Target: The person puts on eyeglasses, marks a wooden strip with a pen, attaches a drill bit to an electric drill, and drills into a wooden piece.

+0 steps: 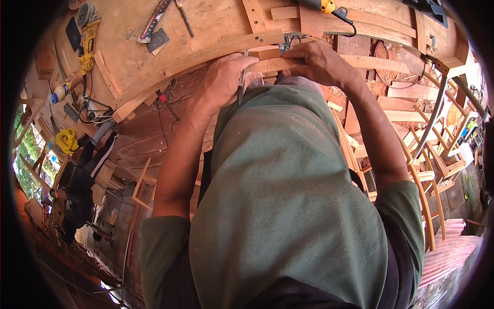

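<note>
My left hand (225, 78) is closed, with a slim pen-like marking tool (241, 85) between its fingers, dark tip toward my body. Its fingertips and thumb are at the left end of a narrow wooden piece (271, 65). On the other end of that piece, my right hand (321, 63) is closed, its fingers bent over the wood and pressing against it. The wooden piece lies just in front of my belly, by the workbench edge (206, 54). Parts of both hands' undersides are hidden.
On the workbench lie a yellow angle grinder (88, 46), a handsaw-like tool (154, 21), a thin rod (185, 18) and a yellow power tool (327, 6). A yellow tool (67, 140) sits at the left. Wooden chair frames (432, 175) stand at the right.
</note>
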{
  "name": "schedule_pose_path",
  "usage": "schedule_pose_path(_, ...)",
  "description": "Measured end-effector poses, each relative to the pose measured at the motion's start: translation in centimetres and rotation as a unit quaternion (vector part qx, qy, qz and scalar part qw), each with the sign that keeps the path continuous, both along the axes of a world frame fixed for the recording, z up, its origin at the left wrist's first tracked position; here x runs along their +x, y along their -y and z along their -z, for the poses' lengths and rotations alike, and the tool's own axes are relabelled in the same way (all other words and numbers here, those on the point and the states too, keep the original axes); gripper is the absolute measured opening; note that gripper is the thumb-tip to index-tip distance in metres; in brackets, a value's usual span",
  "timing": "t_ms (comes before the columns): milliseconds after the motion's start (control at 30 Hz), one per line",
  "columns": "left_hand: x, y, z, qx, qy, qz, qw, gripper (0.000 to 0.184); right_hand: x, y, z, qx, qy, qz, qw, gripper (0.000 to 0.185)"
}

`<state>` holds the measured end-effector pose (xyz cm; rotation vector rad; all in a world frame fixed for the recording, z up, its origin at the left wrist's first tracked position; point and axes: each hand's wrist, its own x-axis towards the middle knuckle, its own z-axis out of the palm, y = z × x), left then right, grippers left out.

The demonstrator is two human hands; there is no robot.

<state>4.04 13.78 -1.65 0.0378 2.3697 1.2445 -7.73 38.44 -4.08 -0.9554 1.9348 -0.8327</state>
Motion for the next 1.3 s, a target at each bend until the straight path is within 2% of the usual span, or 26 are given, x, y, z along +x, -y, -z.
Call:
schedule_pose_path(200,-0.01,-0.1,-0.01,0.009,-0.009,-0.012,1.0,0.039,-0.48,0.3,-0.58,0.026,0.034,-0.01,0.999,0.04)
schedule_pose_path(1300,-0.46,-0.18,-0.4,0.005,0.003,-0.012,1.0,0.033,-0.48,0.32,-0.61,0.053,0.039,0.007,0.998,0.041)
